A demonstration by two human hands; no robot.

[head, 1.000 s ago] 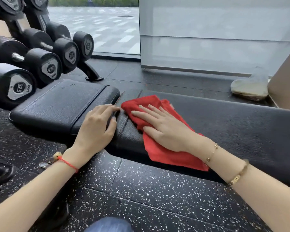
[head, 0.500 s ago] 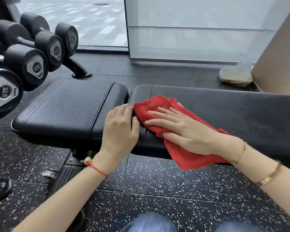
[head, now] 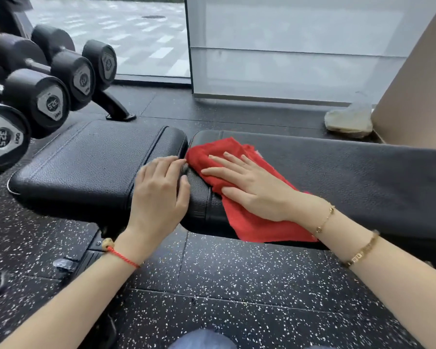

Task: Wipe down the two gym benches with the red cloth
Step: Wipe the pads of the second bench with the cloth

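1. We count two black pads: seat pad (head: 86, 162) on the left, long pad (head: 337, 177) on the right, with a narrow gap between; one red cloth (head: 249, 222); four dumbbell (head: 48, 104) ends in view on the rack.
2. Our hands: right hand (head: 252, 187) flat, fingers spread, pressing the cloth onto the long pad's left end; cloth drapes over the near edge. Left hand (head: 159, 197) rests at the gap, fingers loosely bent, holding nothing.
3. Versus 0.5 s ago: hands and cloth hold the same spot; view shifted slightly.
4. Speckled black rubber floor (head: 237, 285), glass wall behind, stone (head: 347, 122) by the right wall.
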